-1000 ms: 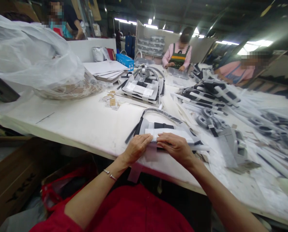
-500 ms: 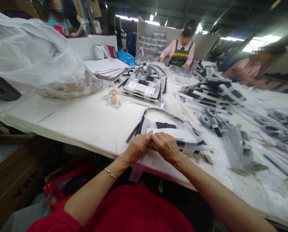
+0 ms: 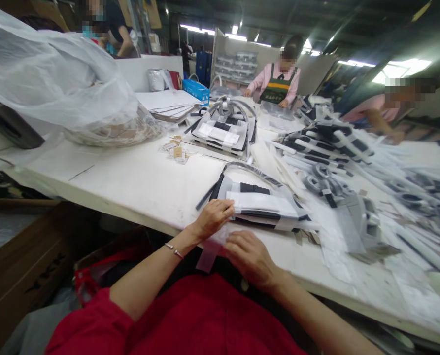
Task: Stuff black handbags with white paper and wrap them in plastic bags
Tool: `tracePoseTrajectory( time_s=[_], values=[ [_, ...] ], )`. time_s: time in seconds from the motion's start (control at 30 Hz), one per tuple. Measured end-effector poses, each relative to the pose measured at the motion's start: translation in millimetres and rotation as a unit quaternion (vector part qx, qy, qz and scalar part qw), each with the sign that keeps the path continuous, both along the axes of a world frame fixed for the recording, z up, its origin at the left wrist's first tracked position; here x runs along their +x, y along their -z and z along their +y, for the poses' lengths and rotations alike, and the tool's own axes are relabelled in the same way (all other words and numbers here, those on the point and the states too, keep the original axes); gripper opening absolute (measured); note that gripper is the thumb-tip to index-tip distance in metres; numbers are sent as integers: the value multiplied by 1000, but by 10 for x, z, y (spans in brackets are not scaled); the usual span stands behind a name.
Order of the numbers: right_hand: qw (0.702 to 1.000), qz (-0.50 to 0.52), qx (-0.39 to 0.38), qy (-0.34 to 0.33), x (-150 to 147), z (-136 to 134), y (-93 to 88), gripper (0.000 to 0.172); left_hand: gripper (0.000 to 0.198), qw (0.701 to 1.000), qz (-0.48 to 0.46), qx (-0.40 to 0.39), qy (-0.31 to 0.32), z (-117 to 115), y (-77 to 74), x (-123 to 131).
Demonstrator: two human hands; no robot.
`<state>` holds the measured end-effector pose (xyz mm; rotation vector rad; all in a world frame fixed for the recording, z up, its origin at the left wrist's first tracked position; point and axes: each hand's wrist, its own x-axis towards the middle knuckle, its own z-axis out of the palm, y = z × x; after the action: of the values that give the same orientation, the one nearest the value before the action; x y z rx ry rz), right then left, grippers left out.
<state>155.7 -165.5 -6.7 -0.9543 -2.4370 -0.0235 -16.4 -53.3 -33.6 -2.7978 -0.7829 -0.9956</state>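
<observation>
Low and far to the left of the black bag (image 3: pixel 254 189), a brown box (image 3: pixel 23 266) is seen, with the letters YKK printed on it. Up past that box, well to the bag's left, a big cloudy sack (image 3: pixel 75 84) is set on the white table (image 3: pixel 131 187). Behind the bag, to its left, white sheets (image 3: pixel 168 102) are stacked and small tags (image 3: pixel 178 152) are scattered. The bag's near left corner is touched by the left hand (image 3: pixel 216 217) — its fingers are bent and pressed close, but whether anything is pinched cannot be told. The bag is laid on the table, with white paper (image 3: pixel 264 203) wrapped over its front. In front of the bag, a clear strip (image 3: pixel 207 259) is hung over the table's edge. Just beside that strip, the right hand (image 3: pixel 249 256) is held with curled fingers — whether the strip is gripped cannot be told. To the bag's right, gray rolls (image 3: pixel 318 181) are piled.
</observation>
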Motion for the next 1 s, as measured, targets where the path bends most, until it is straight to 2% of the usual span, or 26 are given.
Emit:
tracePoseTrajectory(
  time_s=[0.07,0.13,0.2,0.3,0.37,0.43,0.57,0.7,0.83,0.93,1.0],
  values=[
    [999,-42,11,-16,-132,-168,233,31,22,1000,14,-4,6,5,-22,-15],
    [998,-59,35,14,-278,-189,419,39,24,1000,18,-4,9,9,-37,-25],
    [998,-24,38,37,-395,-104,494,35,26,1000,18,-1,12,12,-47,-29],
    [997,75,12,15,-443,45,416,25,31,1000,18,14,16,16,-64,-43],
    [991,132,-4,-12,-374,68,326,23,32,999,20,31,16,20,-74,-71],
    [985,170,-24,-23,-255,24,261,23,31,998,20,49,13,21,-78,-112],
    [973,223,-64,-1,-99,-104,182,24,30,997,19,72,9,-9,-53,-180],
    [965,254,-64,-8,-216,-97,85,26,27,997,14,78,3,-66,-26,-173],
    [966,244,-71,-39,-347,-58,35,28,27,998,4,60,-9,-91,-6,-143],
    [965,239,-99,-41,-310,-71,8,28,29,999,0,46,-8,-80,6,-139],
    [958,257,-127,-13,-240,-68,-49,28,29,999,3,42,1,-70,0,-147]
  ],
)
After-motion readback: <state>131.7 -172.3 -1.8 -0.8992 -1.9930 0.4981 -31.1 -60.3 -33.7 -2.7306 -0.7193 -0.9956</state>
